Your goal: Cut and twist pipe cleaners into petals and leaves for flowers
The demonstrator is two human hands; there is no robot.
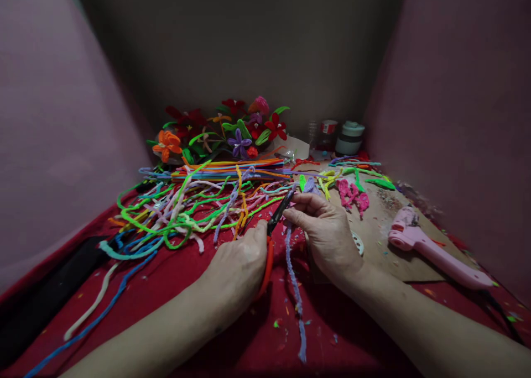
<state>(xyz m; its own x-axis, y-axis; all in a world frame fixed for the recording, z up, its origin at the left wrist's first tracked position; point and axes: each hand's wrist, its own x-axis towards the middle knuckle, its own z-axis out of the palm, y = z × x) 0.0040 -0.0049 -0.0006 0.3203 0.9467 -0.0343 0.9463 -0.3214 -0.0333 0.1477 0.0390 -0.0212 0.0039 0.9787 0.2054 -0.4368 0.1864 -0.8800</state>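
Note:
My left hand (244, 259) is wrapped round a pair of scissors (279, 212) with red-orange handles and dark blades. The blades point up and away, close to the fingertips of my right hand (329, 231). Pinched between the right thumb and fingers is a lavender pipe cleaner (293, 273); its long end hangs down over the red cloth. A small part of it shows near the blade tips, and whether the blades touch it I cannot tell. Just beyond the right fingers lie a lavender petal shape (311, 185) and a bright green piece (302, 182).
Loose multicoloured pipe cleaners (182, 212) cover the left and centre. Fuzzy flowers (232, 126) stand behind them. At right, a pink glue gun (440, 251) rests on cardboard (377, 264) beside pink shapes (352, 195). A lidded jar (349, 139) stands at the back; a black strip (53, 295) lies left.

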